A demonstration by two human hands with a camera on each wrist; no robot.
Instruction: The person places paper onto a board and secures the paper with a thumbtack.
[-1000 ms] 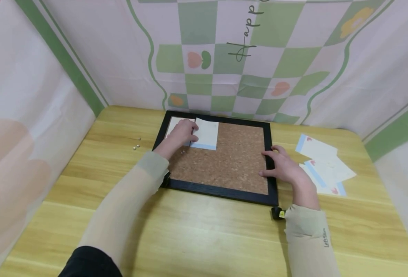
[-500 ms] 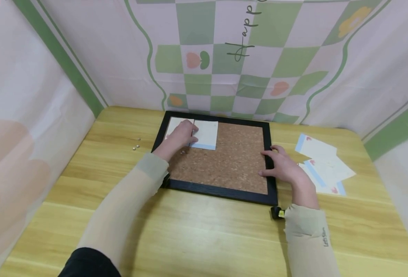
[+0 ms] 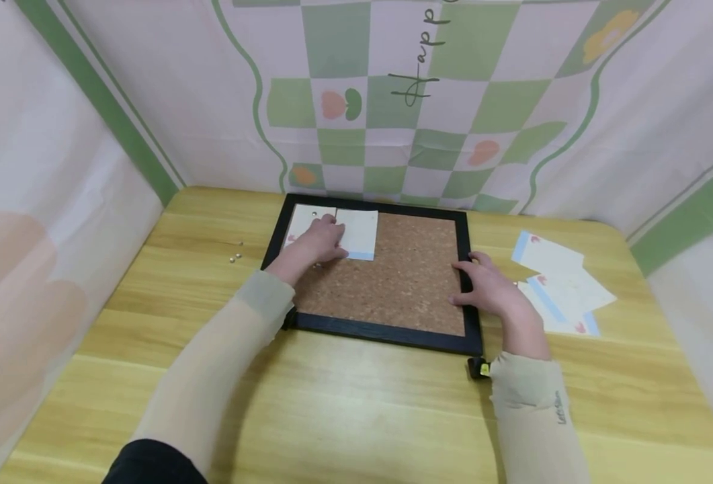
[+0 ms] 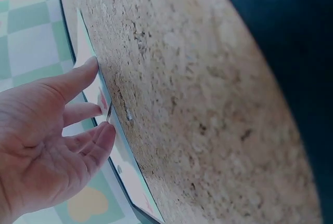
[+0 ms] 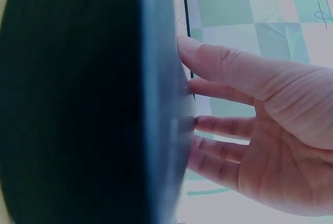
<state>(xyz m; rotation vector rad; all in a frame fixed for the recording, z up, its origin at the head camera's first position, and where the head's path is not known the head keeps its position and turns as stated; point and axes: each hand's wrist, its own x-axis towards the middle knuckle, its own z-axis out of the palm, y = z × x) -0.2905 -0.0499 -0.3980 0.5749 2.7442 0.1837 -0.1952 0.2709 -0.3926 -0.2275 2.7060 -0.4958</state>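
A black-framed cork board (image 3: 404,296) lies on the table. Two white cards with blue bands cover its upper left part: a left card (image 3: 298,222) bearing a small silver pin (image 3: 314,214), and a right card (image 3: 361,232) beside it. My left hand (image 3: 312,245) rests over where they meet; in the left wrist view (image 4: 62,135), thumb and fingertips touch the card surface, with nothing plainly held. My right hand (image 3: 488,286) lies across the board's right frame, fingers fairly straight. The right wrist view shows its thumb and fingertips (image 5: 187,44) touching the board's edge.
Several spare cards (image 3: 564,286) lie overlapping on the table right of the board. A few small silver pins (image 3: 236,257) sit to its left. A patterned cloth (image 3: 392,148) hangs close behind the board. Wrist cameras show at both cuffs.
My left hand has shifted slightly right and down, uncovering the silver pin on the left card. The right card's raised top edge has settled flat. My right hand keeps its place on the frame.
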